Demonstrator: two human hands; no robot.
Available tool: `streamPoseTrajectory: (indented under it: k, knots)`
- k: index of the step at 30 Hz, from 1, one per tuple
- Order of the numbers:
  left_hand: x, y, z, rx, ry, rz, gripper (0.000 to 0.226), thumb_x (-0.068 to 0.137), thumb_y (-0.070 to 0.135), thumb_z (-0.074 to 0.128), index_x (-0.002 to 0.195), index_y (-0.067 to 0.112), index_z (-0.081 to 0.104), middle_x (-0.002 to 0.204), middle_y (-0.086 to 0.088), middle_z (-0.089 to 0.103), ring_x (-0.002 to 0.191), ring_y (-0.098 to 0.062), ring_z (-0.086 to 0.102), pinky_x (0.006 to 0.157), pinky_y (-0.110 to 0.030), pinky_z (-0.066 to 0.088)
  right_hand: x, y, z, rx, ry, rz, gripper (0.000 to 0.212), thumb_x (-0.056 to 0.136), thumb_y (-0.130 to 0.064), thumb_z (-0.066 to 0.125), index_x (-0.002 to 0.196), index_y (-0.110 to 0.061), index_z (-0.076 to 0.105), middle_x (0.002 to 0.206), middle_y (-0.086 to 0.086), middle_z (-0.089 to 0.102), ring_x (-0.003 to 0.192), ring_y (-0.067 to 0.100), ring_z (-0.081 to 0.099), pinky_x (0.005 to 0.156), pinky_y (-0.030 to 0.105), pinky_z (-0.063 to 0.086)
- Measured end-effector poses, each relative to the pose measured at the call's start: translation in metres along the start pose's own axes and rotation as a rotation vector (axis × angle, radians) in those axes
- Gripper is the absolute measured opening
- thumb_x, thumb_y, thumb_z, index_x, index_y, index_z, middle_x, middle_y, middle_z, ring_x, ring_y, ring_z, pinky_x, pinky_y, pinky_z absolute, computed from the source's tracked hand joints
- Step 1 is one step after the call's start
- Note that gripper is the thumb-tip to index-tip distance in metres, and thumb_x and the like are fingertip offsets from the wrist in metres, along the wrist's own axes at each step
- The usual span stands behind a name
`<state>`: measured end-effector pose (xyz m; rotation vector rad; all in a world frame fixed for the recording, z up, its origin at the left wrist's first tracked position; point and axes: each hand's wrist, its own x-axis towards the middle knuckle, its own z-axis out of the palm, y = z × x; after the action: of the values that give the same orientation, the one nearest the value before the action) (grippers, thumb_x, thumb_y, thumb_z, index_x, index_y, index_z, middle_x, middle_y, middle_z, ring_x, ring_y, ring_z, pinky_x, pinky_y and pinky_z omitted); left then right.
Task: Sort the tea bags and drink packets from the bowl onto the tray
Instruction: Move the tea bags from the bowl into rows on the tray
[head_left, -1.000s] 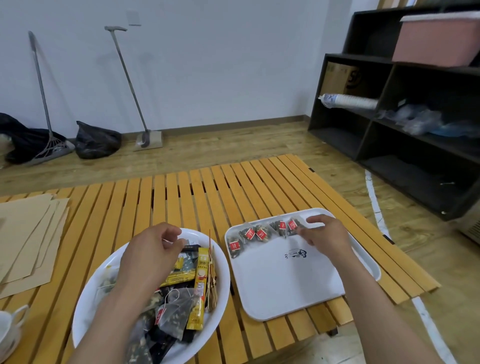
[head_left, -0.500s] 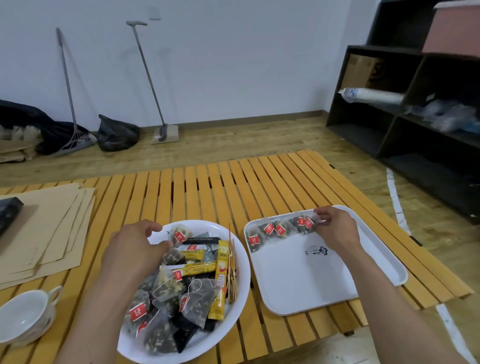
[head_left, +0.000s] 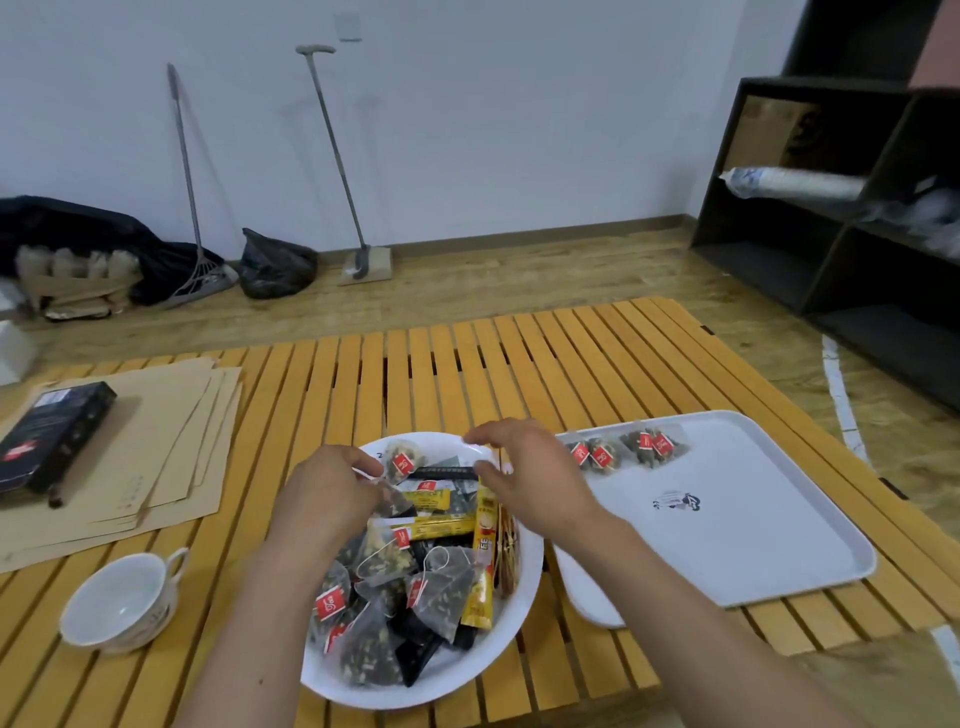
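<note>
left hand (head_left: 330, 491) pinching tea bag (head_left: 390, 500) in bowl (head_left: 522, 584), right hand (head_left: 530, 475) open, empty above it; cup (head_left: 122, 603), envelopes (head_left: 171, 457) left, tray (head_left: 779, 525) right

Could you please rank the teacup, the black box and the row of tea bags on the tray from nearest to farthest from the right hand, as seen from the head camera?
From the right hand:
1. Row of tea bags, just to its right on the tray's far edge.
2. Teacup, left of the bowl.
3. Black box, far left on the brown paper.

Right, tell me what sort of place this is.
Probably a spare or storage room, not a kitchen: a broom leaning on the bare wall, a dark open shelf unit, and a low slatted wooden table.
</note>
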<state>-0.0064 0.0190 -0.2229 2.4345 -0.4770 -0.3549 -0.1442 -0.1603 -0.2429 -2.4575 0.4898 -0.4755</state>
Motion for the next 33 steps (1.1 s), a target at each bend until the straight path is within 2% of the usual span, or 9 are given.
streamPoseTrajectory:
  k: [5,7,10,14,18,22,24,27,33]
  knots:
    - [0.001,0.0,-0.008,-0.073,0.155,0.068,0.011,0.086,0.008,0.074,0.091,0.018,0.074,0.078,0.008,0.067,0.067,-0.006,0.062,0.056,-0.025,0.047,0.021,-0.025,0.038,-0.228,-0.184,-0.132,0.052,0.097,-0.003,0.048,0.139,-0.033,0.06,0.157,0.0,0.043,0.148,0.023,0.026,0.11,0.048,0.033]
    - [-0.001,0.001,-0.011,-0.097,0.208,0.097,0.008,0.085,0.012,0.078,0.089,0.017,0.073,0.076,0.012,0.063,0.07,0.003,0.055,0.056,-0.018,0.037,0.026,-0.031,0.045,-0.262,-0.209,-0.154,0.061,0.091,0.005,0.05,0.141,-0.028,0.058,0.154,-0.001,0.047,0.148,0.022,0.025,0.107,0.045,0.03]
    - [-0.001,0.002,-0.012,-0.163,0.236,0.112,0.009,0.086,0.015,0.079,0.088,0.016,0.071,0.079,0.009,0.065,0.073,0.0,0.057,0.059,-0.016,0.037,0.029,-0.032,0.043,-0.214,-0.107,-0.122,0.054,0.09,0.006,0.054,0.134,-0.025,0.065,0.136,-0.002,0.063,0.135,0.021,0.041,0.101,0.04,0.036]
    - [-0.003,0.011,-0.011,-0.184,0.264,0.183,0.013,0.088,0.021,0.078,0.09,0.021,0.065,0.084,0.011,0.065,0.078,-0.004,0.061,0.059,-0.018,0.039,0.024,-0.026,0.012,0.075,0.035,0.026,0.026,0.092,-0.018,0.071,0.118,-0.022,0.073,0.117,-0.005,0.073,0.109,0.011,0.063,0.094,0.03,0.052]
    - [-0.011,0.029,0.0,-0.237,0.229,0.284,0.016,0.089,0.021,0.076,0.082,0.027,0.063,0.082,0.015,0.067,0.081,-0.003,0.065,0.062,-0.017,0.042,0.004,-0.002,-0.039,0.255,0.143,0.162,0.02,0.081,-0.026,0.082,0.099,-0.024,0.075,0.094,-0.013,0.075,0.087,-0.001,0.068,0.077,0.02,0.055]
    - [-0.019,0.05,0.021,-0.29,0.134,0.365,0.017,0.089,0.016,0.077,0.081,0.028,0.068,0.084,0.013,0.071,0.083,-0.005,0.067,0.067,-0.018,0.048,-0.023,0.045,-0.097,0.314,0.38,0.386,0.022,0.074,-0.036,0.088,0.081,-0.021,0.073,0.076,-0.005,0.075,0.073,0.009,0.072,0.068,0.028,0.059]
    - [-0.023,0.06,0.031,-0.277,0.111,0.393,0.014,0.089,0.016,0.077,0.083,0.027,0.07,0.084,0.015,0.071,0.082,-0.001,0.065,0.067,-0.016,0.047,-0.036,0.075,-0.119,0.249,0.504,0.462,0.017,0.074,-0.026,0.086,0.078,-0.021,0.071,0.072,-0.004,0.073,0.072,0.016,0.073,0.068,0.035,0.059]
    - [-0.028,0.073,0.042,-0.268,0.079,0.418,0.012,0.09,0.017,0.076,0.083,0.026,0.071,0.083,0.018,0.069,0.08,0.004,0.062,0.065,-0.015,0.045,-0.05,0.118,-0.139,0.145,0.6,0.568,0.013,0.078,-0.014,0.078,0.088,-0.019,0.071,0.078,-0.006,0.072,0.081,0.018,0.071,0.069,0.031,0.054]
    - [-0.031,0.079,0.054,-0.207,0.039,0.452,0.017,0.089,0.018,0.076,0.081,0.031,0.068,0.083,0.017,0.07,0.08,0.0,0.063,0.065,-0.014,0.043,-0.039,0.166,-0.123,0.227,0.532,0.613,0.022,0.081,-0.002,0.076,0.099,-0.014,0.07,0.091,-0.002,0.071,0.091,0.022,0.071,0.08,0.034,0.056]
